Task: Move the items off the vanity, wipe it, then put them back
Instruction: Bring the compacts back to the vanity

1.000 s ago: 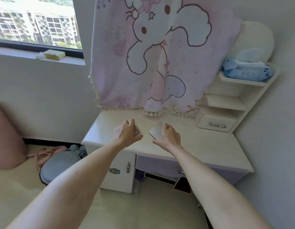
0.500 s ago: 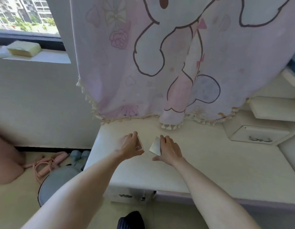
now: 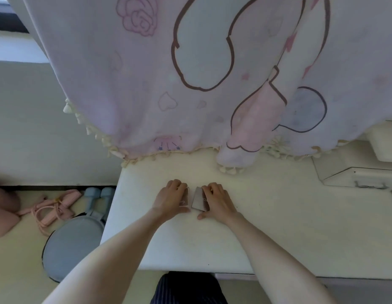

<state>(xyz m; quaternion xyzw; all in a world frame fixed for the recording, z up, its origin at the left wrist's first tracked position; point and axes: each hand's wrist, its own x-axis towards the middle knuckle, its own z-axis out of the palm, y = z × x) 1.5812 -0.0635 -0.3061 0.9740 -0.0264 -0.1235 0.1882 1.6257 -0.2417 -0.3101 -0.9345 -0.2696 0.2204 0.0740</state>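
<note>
Both my hands rest on the cream vanity top (image 3: pixel 267 233), side by side near its left part. My left hand (image 3: pixel 171 199) covers a small pale pink packet (image 3: pixel 183 201), of which only a sliver shows at the fingers. My right hand (image 3: pixel 217 200) holds a flat silver-grey packet (image 3: pixel 199 199) down against the surface, fingers over its right edge. The two packets lie a few centimetres apart.
A pink cartoon cloth (image 3: pixel 201 73) with tassels hangs over the back of the vanity. A small drawer unit (image 3: pixel 355 174) stands at the back right. On the floor at left lie a pink skipping rope (image 3: pixel 52 207), blue dumbbells (image 3: pixel 98 198) and a grey round pad (image 3: pixel 72 244).
My head has come closer and tilted down over the vanity. Both hands have lowered the packets from the air onto the vanity top.
</note>
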